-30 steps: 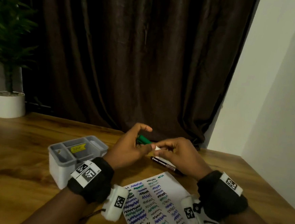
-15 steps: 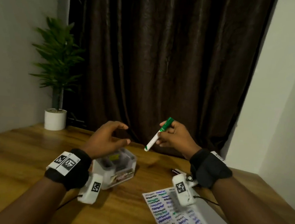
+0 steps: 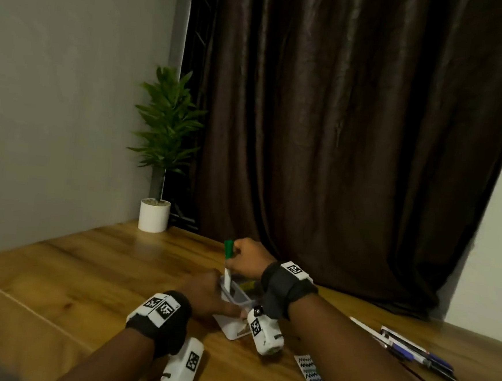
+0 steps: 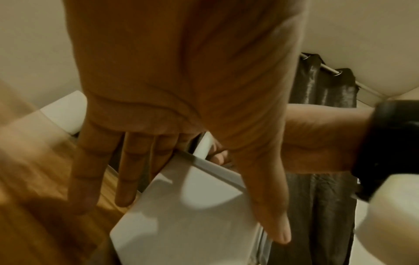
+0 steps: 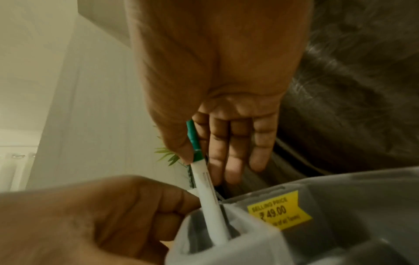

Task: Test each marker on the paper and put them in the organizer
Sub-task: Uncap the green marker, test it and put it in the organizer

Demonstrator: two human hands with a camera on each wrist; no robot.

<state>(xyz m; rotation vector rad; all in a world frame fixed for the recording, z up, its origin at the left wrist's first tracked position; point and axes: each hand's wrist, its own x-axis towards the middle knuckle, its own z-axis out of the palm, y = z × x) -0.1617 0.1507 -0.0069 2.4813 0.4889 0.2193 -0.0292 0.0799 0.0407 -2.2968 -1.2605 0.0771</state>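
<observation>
A green-capped white marker [image 3: 227, 266] stands nearly upright, its lower end inside a small corner compartment of the grey-white organizer [image 3: 231, 324]. My right hand [image 3: 246, 257] pinches the marker [image 5: 205, 186] near its cap between thumb and forefinger, with the other fingers [image 5: 235, 152] straight. My left hand [image 3: 207, 295] holds the organizer's near corner: its thumb [image 4: 269, 211] lies across the front wall [image 4: 181, 224] and its fingers [image 4: 127, 179] run down the side. The scribbled test paper [image 3: 314, 378] lies at the lower right, mostly cut off.
Several more markers [image 3: 411, 348] lie on the wooden table [image 3: 86, 282] to the right. A yellow price sticker [image 5: 280, 209] sits inside the organizer. A potted plant [image 3: 155, 213] stands at the back left by the dark curtain [image 3: 353, 138].
My right hand has brought the green marker down from mid-air and into the organizer. My left hand has moved from hovering onto the organizer's corner. The head view has swung left.
</observation>
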